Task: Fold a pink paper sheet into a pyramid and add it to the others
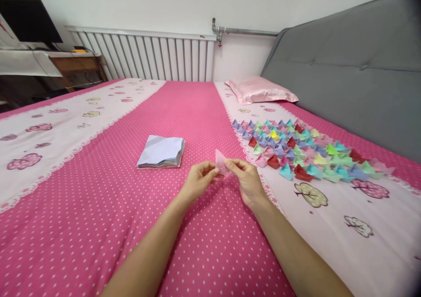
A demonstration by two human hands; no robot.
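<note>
Between my two hands, just above the bed, is a small folded piece of pink paper [220,160] with a pointed top. My left hand [201,178] pinches its lower left side between thumb and fingers. On the other side, my right hand [245,176] grips the right edge in the same way. A stack of square paper sheets [161,151], pale lavender on top, lies to the left of my hands. Rows of folded paper boats [297,150] in blue, pink, red, green and yellow stand to the right.
The bed is covered by a pink dotted sheet [131,227] with white printed bands. A pink pillow [261,90] lies at the back right, against a grey headboard [345,60]. Beyond the bed are a white radiator [148,55] and a desk with a black monitor [29,20].
</note>
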